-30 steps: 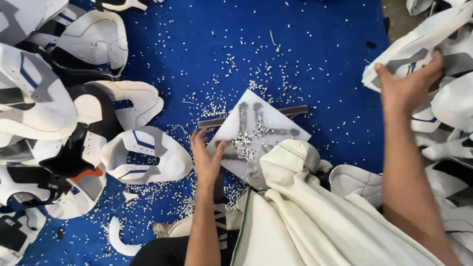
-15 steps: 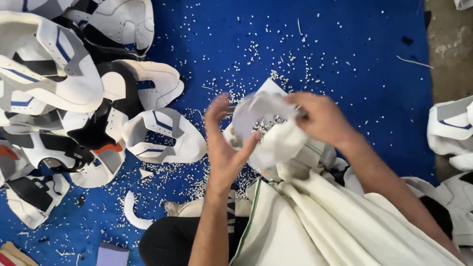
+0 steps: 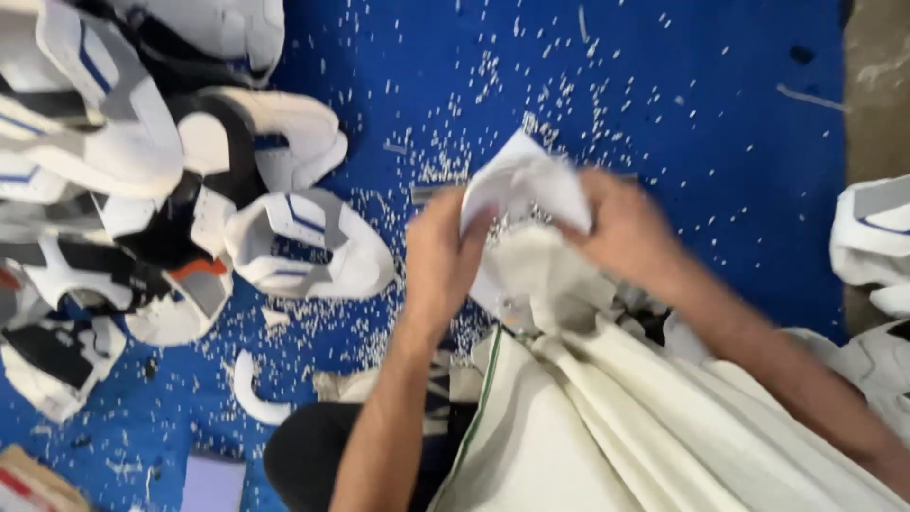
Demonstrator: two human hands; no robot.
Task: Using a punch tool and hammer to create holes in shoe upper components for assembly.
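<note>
— What takes up most of the view?

— A blue fabric-covered worktop, strewn with small white punched-out bits. Across the lower right lies a large cream cloth sack, its gathered mouth bunched up near the middle.

— And on the left?

— A heap of white, black and blue shoe upper pieces, with one white-and-grey upper lying apart, nearer the hands. A few more white pieces sit at the right edge.

— What are the hands doing?

— Both meet just above the sack's mouth. The left hand has its fingers curled closed round the edge of a crumpled white sheet piece; the right hand presses on its other side, but it is blurred, so I cannot tell how its fingers sit.

— How far along does it look?

— I'd judge midway: the piece is held at the sack's opening, not yet inside, and the big heap remains unsorted.
</note>
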